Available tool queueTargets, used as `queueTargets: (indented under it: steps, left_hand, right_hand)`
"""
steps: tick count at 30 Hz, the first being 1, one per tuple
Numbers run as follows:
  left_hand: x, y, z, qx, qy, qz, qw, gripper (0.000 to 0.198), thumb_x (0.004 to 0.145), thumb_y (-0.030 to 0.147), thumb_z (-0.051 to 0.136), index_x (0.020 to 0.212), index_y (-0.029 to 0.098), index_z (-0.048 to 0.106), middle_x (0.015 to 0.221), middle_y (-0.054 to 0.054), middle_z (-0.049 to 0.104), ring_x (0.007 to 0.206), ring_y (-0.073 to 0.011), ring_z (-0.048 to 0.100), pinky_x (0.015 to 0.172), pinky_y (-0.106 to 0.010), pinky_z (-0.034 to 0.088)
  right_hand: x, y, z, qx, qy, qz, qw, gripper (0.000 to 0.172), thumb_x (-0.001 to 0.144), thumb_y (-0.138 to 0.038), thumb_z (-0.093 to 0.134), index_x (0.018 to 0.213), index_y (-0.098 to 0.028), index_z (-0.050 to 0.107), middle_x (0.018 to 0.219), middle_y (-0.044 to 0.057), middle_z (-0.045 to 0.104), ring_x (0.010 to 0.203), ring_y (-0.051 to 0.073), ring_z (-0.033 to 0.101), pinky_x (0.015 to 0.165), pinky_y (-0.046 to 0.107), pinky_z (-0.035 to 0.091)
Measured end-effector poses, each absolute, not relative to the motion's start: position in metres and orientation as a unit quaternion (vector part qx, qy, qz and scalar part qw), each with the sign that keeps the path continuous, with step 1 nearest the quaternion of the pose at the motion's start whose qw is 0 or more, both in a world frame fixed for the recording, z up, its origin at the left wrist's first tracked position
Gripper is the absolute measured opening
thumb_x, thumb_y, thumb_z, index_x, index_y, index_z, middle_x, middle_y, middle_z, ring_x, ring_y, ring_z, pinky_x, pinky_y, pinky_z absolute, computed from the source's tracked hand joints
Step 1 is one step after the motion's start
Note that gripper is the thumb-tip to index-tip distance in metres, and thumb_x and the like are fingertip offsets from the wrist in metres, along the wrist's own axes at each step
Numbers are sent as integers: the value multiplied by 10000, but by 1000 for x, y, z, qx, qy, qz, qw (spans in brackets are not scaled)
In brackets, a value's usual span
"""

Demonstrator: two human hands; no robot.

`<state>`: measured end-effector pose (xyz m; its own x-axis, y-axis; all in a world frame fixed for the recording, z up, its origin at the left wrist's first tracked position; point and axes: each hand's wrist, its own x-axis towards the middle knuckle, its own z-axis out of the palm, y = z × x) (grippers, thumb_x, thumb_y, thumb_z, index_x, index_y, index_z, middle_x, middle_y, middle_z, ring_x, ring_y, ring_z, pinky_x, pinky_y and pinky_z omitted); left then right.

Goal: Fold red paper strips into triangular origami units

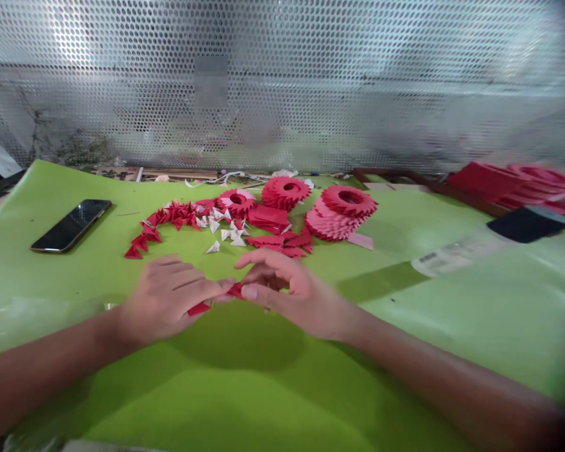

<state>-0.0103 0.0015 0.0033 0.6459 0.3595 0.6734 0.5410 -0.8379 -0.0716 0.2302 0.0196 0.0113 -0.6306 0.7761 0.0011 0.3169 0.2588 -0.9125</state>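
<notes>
Between my hands is a small red folded paper piece (236, 290), pinched at both ends above the green table sheet. My left hand (172, 298) has its fingers curled, with the thumb on the paper; a red paper strip (198, 309) sticks out under its palm. My right hand (287, 290) grips the other end between thumb and fingers. Just beyond lie white folded paper triangles (213, 225) and a curved row of red folded triangles (176, 215). Flat red paper pieces (280, 242) and a stack of red paper (268, 218) are near my right fingers.
Spiky paper rings (286, 191) and a taller pink and red one (336, 220) stand at the back. A phone (71, 225) lies left. On the right are a clear bag with a dark end (522, 224) and red paper stacks (494, 183). A perforated metal panel (282, 94) rises behind.
</notes>
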Motion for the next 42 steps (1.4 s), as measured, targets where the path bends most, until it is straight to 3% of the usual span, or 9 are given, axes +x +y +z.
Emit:
queueTargets:
  steps: [3, 6, 10, 15, 24, 28, 35, 42]
  left_hand:
    - [-10, 0, 4, -898, -253, -325, 154, 266, 1035, 245, 483, 935, 190, 722, 598, 30, 681, 473, -97, 543, 518, -268, 313]
    - [-11, 0, 6, -898, -251, -325, 160, 266, 1041, 235, 458, 972, 197, 712, 616, 28, 691, 485, -97, 556, 518, -267, 318]
    - [-11, -1, 9, -893, -238, -347, 162, 219, 1031, 231, 491, 988, 223, 705, 555, 53, 648, 436, -96, 498, 522, -270, 323]
    - [-13, -2, 8, -888, -212, -381, 144, 105, 992, 233, 591, 1038, 187, 673, 546, 62, 642, 431, -92, 502, 518, -264, 339]
    - [-14, -5, 10, -894, -214, -363, 153, 121, 1008, 226, 553, 1025, 182, 665, 551, 48, 633, 448, -102, 495, 532, -280, 353]
    - [-15, -6, 12, -897, -212, -350, 168, 145, 1020, 213, 522, 1031, 217, 666, 522, 62, 610, 435, -110, 485, 527, -298, 333]
    - [-16, -6, 14, -901, -187, -341, 193, 258, 940, 170, 640, 1157, 305, 676, 526, 85, 571, 430, -107, 450, 502, -317, 309]
    - [-20, -7, 18, -907, -172, -344, 173, 405, 917, 147, 658, 1270, 344, 638, 526, 75, 563, 453, -129, 497, 509, -327, 363]
  right_hand:
    - [228, 17, 14, -361, -780, 456, 233, 333, 867, -473, 706, 1053, -199, 674, 867, 24, 698, 646, 119, 572, 512, 228, 402]
    - [227, 15, 16, -350, -786, 447, 246, 311, 938, -469, 611, 940, -175, 710, 747, 14, 662, 590, 102, 519, 486, 219, 356]
    - [229, 15, 15, -342, -758, 495, 252, 350, 946, -496, 586, 935, -164, 697, 729, 12, 642, 557, 93, 514, 467, 212, 364]
    - [228, 17, 12, -260, -713, 597, 261, 308, 960, -462, 579, 971, -176, 693, 839, 22, 704, 586, 82, 561, 518, 203, 468]
    - [226, 15, 9, -276, -694, 613, 257, 311, 931, -471, 626, 983, -174, 705, 841, 26, 725, 578, 80, 567, 504, 200, 470]
    - [225, 13, 12, -272, -696, 613, 258, 285, 926, -447, 639, 954, -170, 698, 804, 16, 709, 557, 71, 546, 494, 190, 456]
    - [224, 9, 18, -284, -744, 550, 251, 310, 913, -469, 650, 891, -165, 704, 701, -4, 639, 555, 81, 488, 460, 196, 349]
    - [224, 11, 12, -262, -680, 628, 271, 284, 922, -456, 640, 921, -177, 693, 806, 14, 708, 580, 80, 553, 524, 203, 475]
